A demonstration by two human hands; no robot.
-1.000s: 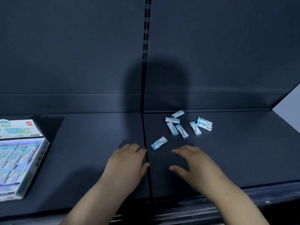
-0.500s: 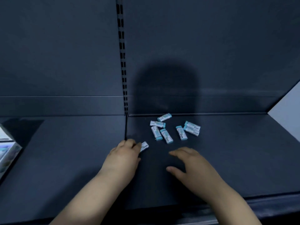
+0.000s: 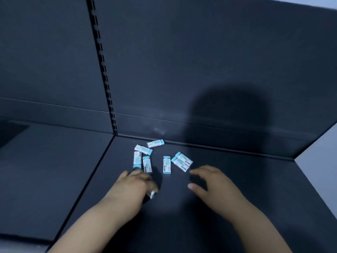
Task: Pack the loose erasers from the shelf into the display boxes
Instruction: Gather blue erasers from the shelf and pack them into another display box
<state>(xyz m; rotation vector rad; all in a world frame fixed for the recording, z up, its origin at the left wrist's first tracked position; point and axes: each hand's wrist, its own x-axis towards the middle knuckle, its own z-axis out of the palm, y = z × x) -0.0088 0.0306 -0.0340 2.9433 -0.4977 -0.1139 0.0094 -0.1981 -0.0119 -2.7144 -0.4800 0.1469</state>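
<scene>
Several loose white-and-teal erasers [image 3: 167, 164] lie scattered on the dark shelf [image 3: 237, 179] near its back wall. My left hand [image 3: 135, 185] rests palm down just in front of them, closed around one eraser [image 3: 152, 194] whose white end sticks out under my fingers. Its fingertips reach the nearest erasers [image 3: 147, 163]. My right hand [image 3: 211, 183] hovers to the right with fingers spread and nothing in it, close to a pair of stacked erasers [image 3: 182, 162]. No display box is in view.
A slotted upright [image 3: 104, 70] runs down the back panel and a seam [image 3: 91, 176] divides the shelf into two boards. The shelf's right end meets a pale wall [image 3: 321, 154]. A head shadow falls on the back panel.
The view swung right and the display box left the frame. My left hand took hold of the nearest eraser and moved toward the cluster. My right hand moved up close to the erasers.
</scene>
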